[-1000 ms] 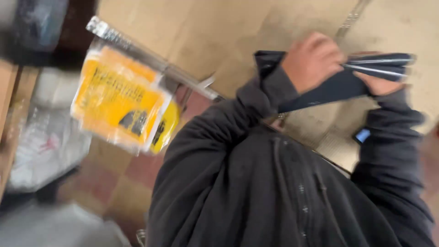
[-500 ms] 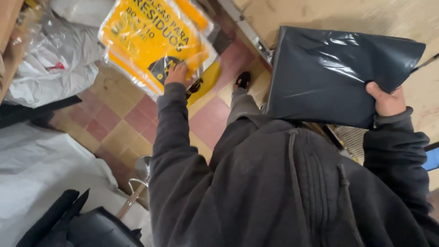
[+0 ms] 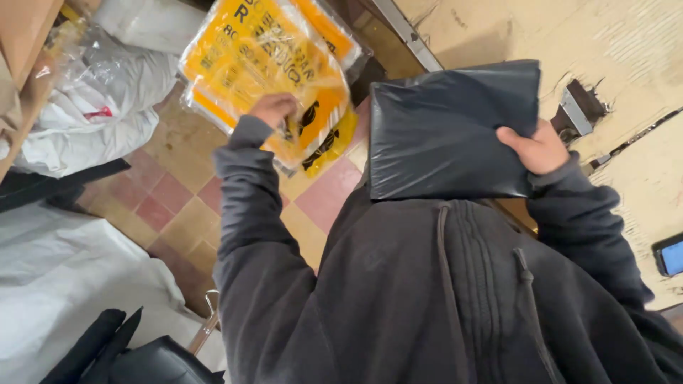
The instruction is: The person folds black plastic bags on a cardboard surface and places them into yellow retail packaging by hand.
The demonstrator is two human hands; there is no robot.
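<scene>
My left hand grips a pack of yellow plastic bags with black print, lifted over the tiled floor. My right hand holds a folded black plastic bag by its right edge, in front of my chest. Both arms are in dark hooded-jacket sleeves. The black bag hangs flat and hides part of the table edge behind it.
A worn beige table with a metal edge strip runs along the upper right; a phone lies on it at the right. White plastic sacks lie at the left on the red and tan floor tiles. Black bags sit bottom left.
My left hand left the black bag, reached down left and took hold of the yellow pack, now raised higher. The black bag went from rolled between both hands to hanging flat in my right.
</scene>
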